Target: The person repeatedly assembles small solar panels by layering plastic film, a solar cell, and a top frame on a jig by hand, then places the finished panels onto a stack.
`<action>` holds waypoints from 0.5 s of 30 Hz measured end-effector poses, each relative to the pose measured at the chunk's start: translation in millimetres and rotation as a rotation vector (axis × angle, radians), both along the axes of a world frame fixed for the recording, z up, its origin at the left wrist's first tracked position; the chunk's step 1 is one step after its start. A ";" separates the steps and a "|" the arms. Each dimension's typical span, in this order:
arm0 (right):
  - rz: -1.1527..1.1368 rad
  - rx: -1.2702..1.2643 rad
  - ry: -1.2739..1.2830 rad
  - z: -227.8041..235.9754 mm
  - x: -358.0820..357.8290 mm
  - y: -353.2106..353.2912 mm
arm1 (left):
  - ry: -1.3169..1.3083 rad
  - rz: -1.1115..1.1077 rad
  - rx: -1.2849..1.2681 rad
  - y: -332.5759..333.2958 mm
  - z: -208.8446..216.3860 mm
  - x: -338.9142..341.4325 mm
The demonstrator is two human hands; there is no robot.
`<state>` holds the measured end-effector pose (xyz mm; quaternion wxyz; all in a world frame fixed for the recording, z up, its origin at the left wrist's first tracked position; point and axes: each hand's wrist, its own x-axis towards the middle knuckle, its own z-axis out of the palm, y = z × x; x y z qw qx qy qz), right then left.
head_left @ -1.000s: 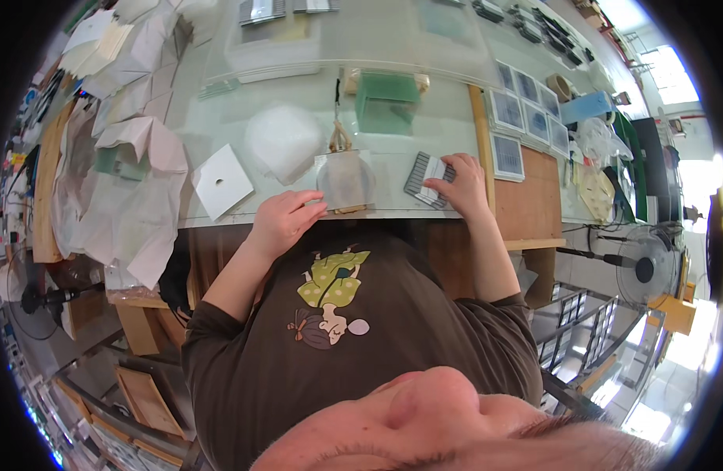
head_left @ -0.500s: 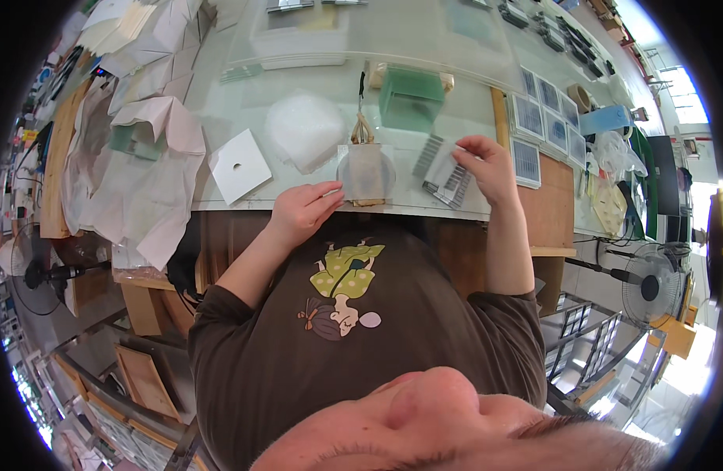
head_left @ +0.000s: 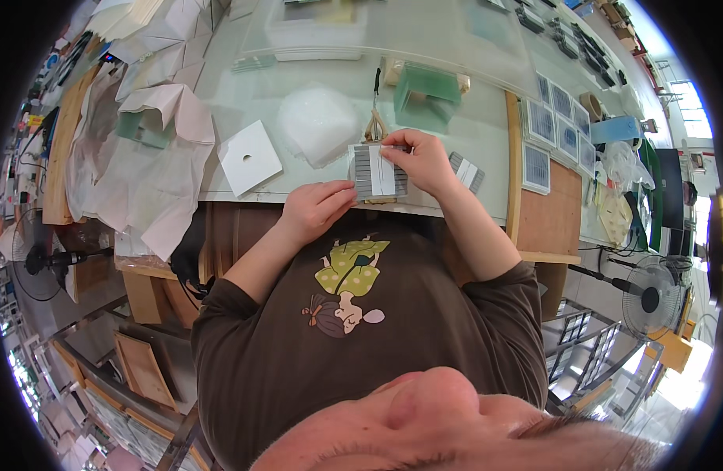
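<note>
My right hand has its thumb and forefinger closed at the upper edge of a grey striped panel with a white strip down it. The panel lies over a small clear square plate at the table's near edge. My left hand rests beside it, fingers stretched out, fingertips at the panel's lower left edge. Another striped panel lies to the right, partly behind my right wrist. Just beyond the plate is a tan, forked handle-like piece with a dark tip.
A white square card with a hole and a white translucent sheet stack lie left. Green glass pieces stand beyond. Framed blue-grey panels sit right, past a wooden strip. Crumpled white paper covers the far left.
My right hand has moved left, carrying a striped panel onto the square plate. Another striped panel stays at the right. My left hand remains by the plate. The whole view has shifted slightly.
</note>
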<state>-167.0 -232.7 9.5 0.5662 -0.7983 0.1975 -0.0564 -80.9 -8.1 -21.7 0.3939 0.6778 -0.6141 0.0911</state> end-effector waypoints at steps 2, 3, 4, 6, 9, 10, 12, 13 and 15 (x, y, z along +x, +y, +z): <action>-0.009 0.015 -0.014 -0.5 0.8 0.7 | 0.005 -0.005 0.018 0.8 -0.8 0.6; -0.004 -0.007 -0.003 0.7 1.3 1.1 | 0.006 -0.006 0.019 0.9 -1.5 1.2; 0.000 -0.029 0.009 1.1 1.6 1.5 | 0.003 -0.016 0.018 0.6 -2.3 1.9; -0.005 -0.057 0.004 -1.6 1.7 2.1 | 0.000 -0.027 0.018 0.3 -1.9 2.3; -0.009 -0.080 0.006 0.7 1.6 3.2 | 0.002 -0.030 0.041 0.6 -0.6 1.9; -0.007 -0.076 0.015 1.8 1.7 3.6 | 0.001 -0.030 0.036 0.2 -0.8 2.1; -0.015 -0.097 0.024 1.7 1.9 4.3 | 0.001 -0.031 0.031 -0.1 -0.8 1.7; -0.022 -0.119 0.034 1.7 1.8 4.3 | -0.007 -0.028 0.048 0.2 -0.8 1.6; -0.022 -0.123 0.032 1.7 0.7 3.8 | -0.014 -0.027 0.065 0.3 -1.4 1.5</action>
